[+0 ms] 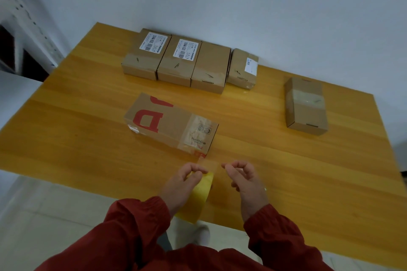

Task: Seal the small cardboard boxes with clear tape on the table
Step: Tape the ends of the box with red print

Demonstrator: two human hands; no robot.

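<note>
A cardboard box with red letters (167, 121) lies in the middle of the wooden table (88, 116), clear tape across its near end. From that end a strip of clear tape (211, 164) runs toward me. My left hand (187, 180) pinches the strip's left edge with thumb and forefinger. My right hand (244, 178) pinches its right edge the same way. A yellowish tape roll (201, 196) sits under my left hand at the table's front edge.
A row of taped cardboard boxes (176, 59) stands at the back by the white wall, with a smaller box (243, 68) at its right end. Another taped box (306, 105) lies alone at the right. A metal shelf (26, 35) stands at the left.
</note>
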